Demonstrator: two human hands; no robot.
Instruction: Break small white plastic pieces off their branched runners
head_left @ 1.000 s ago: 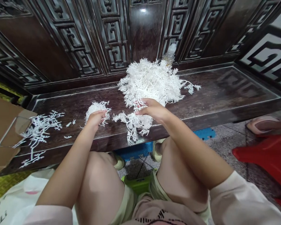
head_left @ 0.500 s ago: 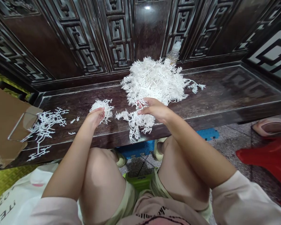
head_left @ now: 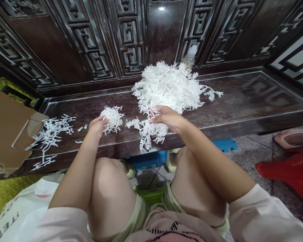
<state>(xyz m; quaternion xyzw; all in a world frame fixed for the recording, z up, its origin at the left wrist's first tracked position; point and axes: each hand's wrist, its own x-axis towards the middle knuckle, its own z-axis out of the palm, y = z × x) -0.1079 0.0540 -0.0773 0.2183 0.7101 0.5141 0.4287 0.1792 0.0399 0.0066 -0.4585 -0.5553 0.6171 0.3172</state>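
Observation:
A large fluffy bunch of white branching plastic sprigs (head_left: 166, 84) lies on the dark wooden bench ledge (head_left: 244, 97). My right hand (head_left: 168, 118) grips its lower branches (head_left: 147, 134), which hang towards the ledge's front edge. To the left, a small dense white tuft of the same sprigs (head_left: 113, 119) sits against the fingertips of my left hand (head_left: 97, 127), which pinch its left side. Further left lie loose white sprigs (head_left: 50, 137) with a few tiny bits.
A carved dark wood panel (head_left: 131, 40) rises behind the ledge, with a plastic bottle (head_left: 190, 57) behind the bunch. A cardboard sheet (head_left: 5, 131) overlaps the left end. A white bag (head_left: 22, 211) lies lower left, a red stool (head_left: 288, 174) right.
My left hand has slid left along the small tuft, which now sits to its right. The whole view has shifted slightly as my head turned. My right hand stays about the same.

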